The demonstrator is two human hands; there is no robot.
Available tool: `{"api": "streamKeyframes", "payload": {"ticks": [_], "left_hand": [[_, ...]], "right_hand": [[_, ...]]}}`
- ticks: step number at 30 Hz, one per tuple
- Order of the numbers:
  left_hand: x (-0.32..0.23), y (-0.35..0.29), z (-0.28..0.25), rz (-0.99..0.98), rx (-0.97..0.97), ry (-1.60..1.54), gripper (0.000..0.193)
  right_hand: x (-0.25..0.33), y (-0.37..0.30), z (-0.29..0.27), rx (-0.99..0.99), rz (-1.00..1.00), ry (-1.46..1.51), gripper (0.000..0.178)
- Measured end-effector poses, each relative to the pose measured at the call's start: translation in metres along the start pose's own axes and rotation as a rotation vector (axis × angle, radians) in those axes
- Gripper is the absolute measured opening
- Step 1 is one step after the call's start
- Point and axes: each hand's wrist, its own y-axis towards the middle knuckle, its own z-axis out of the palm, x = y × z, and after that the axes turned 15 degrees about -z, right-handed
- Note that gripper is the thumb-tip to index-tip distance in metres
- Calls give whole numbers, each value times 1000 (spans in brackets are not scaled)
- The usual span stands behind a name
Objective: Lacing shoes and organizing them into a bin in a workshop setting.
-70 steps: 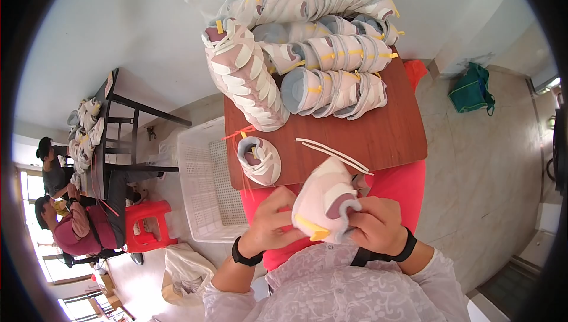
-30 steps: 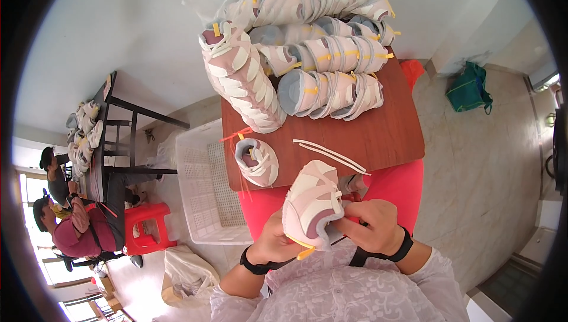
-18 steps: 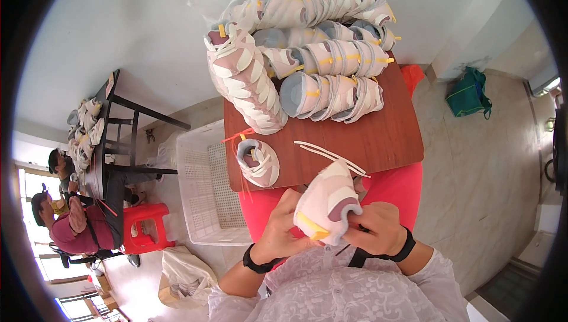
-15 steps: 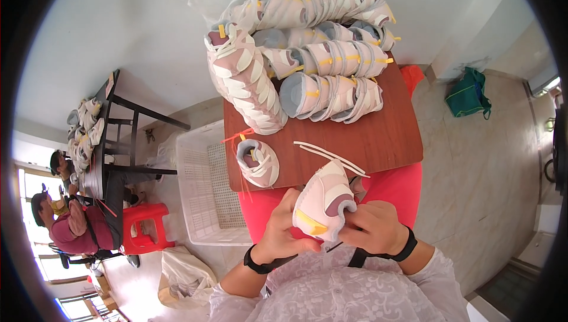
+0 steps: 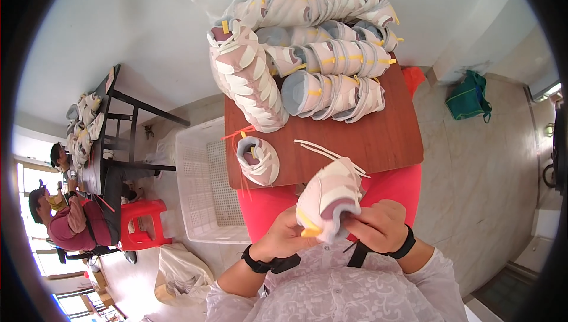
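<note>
A pale pink and cream shoe upper (image 5: 331, 189) with a mauve tongue and a yellow tab is held over my lap, near the table's front edge. My left hand (image 5: 281, 238) closes on its side by the yellow tab. At the collar opening, the fingers of my right hand (image 5: 380, 225) pinch the edge; their tips are partly hidden inside. White shoelaces (image 5: 322, 150) lie on the brown table (image 5: 396, 126) just beyond this upper. Another laced upper (image 5: 261, 165) stands by itself at the table's left front corner, with red cord (image 5: 239, 132) behind it.
Nested rows of shoe uppers (image 5: 337, 94) cover the table's far part. A white plastic crate (image 5: 192, 192) stands on the floor at left, near a red stool (image 5: 142, 221). Two people sit at a dark table (image 5: 97, 168) further left. A green bag (image 5: 468, 97) lies at right.
The upper in my hands has tilted, so its collar opening now faces me more. My right hand has shifted slightly right and up, and my left hand slightly down.
</note>
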Motion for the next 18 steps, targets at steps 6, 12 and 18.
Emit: {"api": "streamKeyframes", "payload": {"ticks": [6,12,18], "left_hand": [[0,2,-1,-125,98,-365,41],[2,4,-8,-51,167,-242,42],[0,4,-22,-158,398,-626,53]], "right_hand": [[-1,-10,5,-41,3,38,27],[-1,-8,1,-26,-11,51,24],[-3,-3,-3,24,-37,32,19]]}}
